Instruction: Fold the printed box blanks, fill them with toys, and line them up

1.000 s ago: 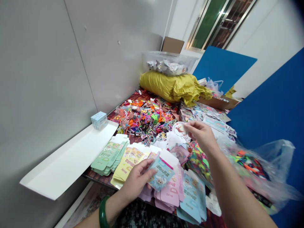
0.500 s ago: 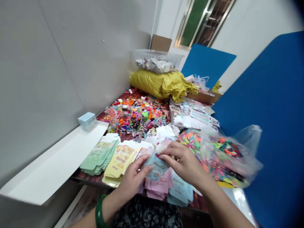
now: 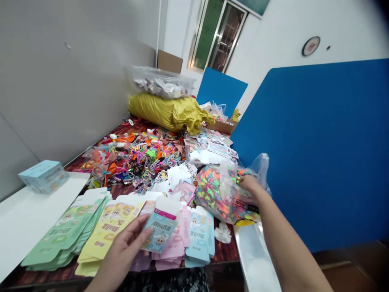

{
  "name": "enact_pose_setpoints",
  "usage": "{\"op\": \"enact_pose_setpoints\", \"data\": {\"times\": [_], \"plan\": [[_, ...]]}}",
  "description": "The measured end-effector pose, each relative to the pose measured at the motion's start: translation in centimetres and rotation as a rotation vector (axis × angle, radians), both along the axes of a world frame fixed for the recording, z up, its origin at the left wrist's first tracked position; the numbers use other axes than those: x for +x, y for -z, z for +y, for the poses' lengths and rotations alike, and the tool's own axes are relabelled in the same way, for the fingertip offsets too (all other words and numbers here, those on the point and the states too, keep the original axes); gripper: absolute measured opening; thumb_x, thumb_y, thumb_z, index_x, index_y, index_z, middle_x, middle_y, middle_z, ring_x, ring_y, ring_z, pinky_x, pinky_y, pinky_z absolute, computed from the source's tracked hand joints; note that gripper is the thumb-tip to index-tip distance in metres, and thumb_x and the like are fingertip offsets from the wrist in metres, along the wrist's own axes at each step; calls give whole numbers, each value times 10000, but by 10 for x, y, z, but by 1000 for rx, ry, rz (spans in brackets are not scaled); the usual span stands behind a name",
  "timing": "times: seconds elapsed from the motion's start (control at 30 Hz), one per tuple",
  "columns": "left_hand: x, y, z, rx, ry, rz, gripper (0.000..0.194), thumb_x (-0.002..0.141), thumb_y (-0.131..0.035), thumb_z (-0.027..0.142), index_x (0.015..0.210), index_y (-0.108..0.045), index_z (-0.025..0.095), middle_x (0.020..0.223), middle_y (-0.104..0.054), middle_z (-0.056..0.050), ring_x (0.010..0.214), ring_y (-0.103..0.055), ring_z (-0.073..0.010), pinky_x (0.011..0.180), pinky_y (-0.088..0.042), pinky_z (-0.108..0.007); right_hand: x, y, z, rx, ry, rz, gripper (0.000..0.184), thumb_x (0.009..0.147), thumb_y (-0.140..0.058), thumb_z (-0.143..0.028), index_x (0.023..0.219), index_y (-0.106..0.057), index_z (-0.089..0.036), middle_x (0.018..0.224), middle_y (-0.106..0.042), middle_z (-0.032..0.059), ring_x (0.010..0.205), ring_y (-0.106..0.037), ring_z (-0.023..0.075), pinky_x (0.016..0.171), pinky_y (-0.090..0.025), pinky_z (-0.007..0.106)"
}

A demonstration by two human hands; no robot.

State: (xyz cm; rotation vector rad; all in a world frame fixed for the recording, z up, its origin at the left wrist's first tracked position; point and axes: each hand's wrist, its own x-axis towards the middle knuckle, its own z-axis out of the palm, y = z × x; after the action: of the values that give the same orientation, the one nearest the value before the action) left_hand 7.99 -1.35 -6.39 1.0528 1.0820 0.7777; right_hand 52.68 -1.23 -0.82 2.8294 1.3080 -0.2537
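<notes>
My left hand (image 3: 129, 243) grips a small light-blue carton (image 3: 160, 233) with cartoon figures. Its top flap stands up, and something magenta pokes out of the opening. My right hand (image 3: 249, 183) reaches into a clear plastic bag (image 3: 226, 190) full of small neon-coloured pieces; its fingers are hidden inside. Below and around the held carton lie stacks of flat cartons: green (image 3: 65, 231), yellow (image 3: 107, 227), pink (image 3: 173, 247) and blue (image 3: 197, 235). A crumpled white scrap (image 3: 223, 233) sits beside the blue stack.
A pile of colourful trinkets (image 3: 139, 158) covers the table's left middle. Behind are a yellow sack (image 3: 161, 111) carrying a clear bin (image 3: 164, 85), and printed cards (image 3: 209, 148). A blue board (image 3: 316, 154) stands right. A filled blue box (image 3: 45, 176) rests on a white tray (image 3: 27, 221).
My right hand has left the blue carton and moved right into the plastic bag. My left hand keeps the carton, now lower left. The view has swung right.
</notes>
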Motion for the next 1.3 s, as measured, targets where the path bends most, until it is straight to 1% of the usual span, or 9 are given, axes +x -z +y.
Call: {"op": "enact_pose_setpoints", "data": {"times": [0.13, 0.3, 0.47, 0.67, 0.8, 0.97, 1.13, 1.23, 1.3], "plan": [[3, 7, 2, 35, 11, 30, 634, 610, -778, 549, 1117, -666, 183, 1175, -703, -78, 1028, -662, -297, 780, -596, -313, 13, 8, -5, -5, -9, 29, 269, 909, -573, -355, 1057, -622, -136, 1045, -640, 46, 880, -632, 186, 753, -541, 352], [7, 6, 0, 62, 33, 39, 618, 614, -773, 560, 1104, -679, 195, 1184, -703, -68, 1088, -644, -297, 911, -548, -328, 13, 10, -1, 38, -60, 104, 259, 905, -581, -340, 1072, -619, -145, 1077, -633, 55, 910, -626, 189, 777, -537, 364], [13, -7, -7, -4, 45, 16, 677, 531, -788, 618, 1051, -692, 195, 1091, -742, -63, 1007, -677, -301, 795, -593, -303, 5, 14, 2, 152, -97, 181, 246, 899, -591, -330, 1048, -624, -137, 1054, -639, 51, 881, -628, 178, 748, -539, 345], [10, -6, -11, -23, 48, 62, 716, 573, -763, 625, 1134, -640, 198, 1196, -694, -68, 925, -689, -288, 588, -601, -271, 14, -3, -11, 379, -30, 296, 156, 835, -624, -276, 850, -682, -132, 767, -662, 14, 639, -581, 123, 569, -462, 244], [10, 0, -10, -38, 54, 28, 715, 597, -765, 604, 1161, -617, 190, 1185, -701, -63, 981, -682, -271, 699, -597, -255, 16, -16, -22, 486, 13, 412, 195, 718, -641, -295, 747, -720, -120, 561, -610, 4, 472, -476, 116, 431, -323, 237], [12, 1, -9, -43, 64, -11, 706, 598, -774, 589, 1154, -621, 181, 1163, -712, -68, 1006, -679, -276, 805, -581, -289, 12, -22, -27, 559, 49, 520, 264, 668, -643, -363, 742, -730, -125, 546, -606, 9, 465, -453, 117, 438, -314, 240], [11, -1, -10, -39, 36, -12, 661, 597, -791, 555, 1132, -641, 196, 1170, -710, -54, 1054, -658, -271, 835, -569, -281, 9, -23, -28, 574, 58, 555, 194, 646, -638, -279, 739, -730, -136, 552, -608, -1, 471, -447, 108, 440, -304, 226], [11, -3, -11, -45, 54, -7, 672, 602, -782, 563, 1149, -637, 200, 1180, -702, -66, 957, -684, -274, 699, -595, -286, 8, -22, -26, 542, 91, 541, 141, 612, -617, -184, 687, -722, -128, 476, -567, -15, 403, -387, 91, 404, -256, 225], [11, -5, -12, -54, 66, 16, 680, 618, -766, 572, 1174, -626, 206, 1167, -703, -74, 858, -696, -265, 579, -585, -284, 7, -22, -25, 536, 94, 547, 207, 604, -611, -157, 767, -735, -128, 513, -598, -13, 395, -381, 83, 399, -259, 222]]}}
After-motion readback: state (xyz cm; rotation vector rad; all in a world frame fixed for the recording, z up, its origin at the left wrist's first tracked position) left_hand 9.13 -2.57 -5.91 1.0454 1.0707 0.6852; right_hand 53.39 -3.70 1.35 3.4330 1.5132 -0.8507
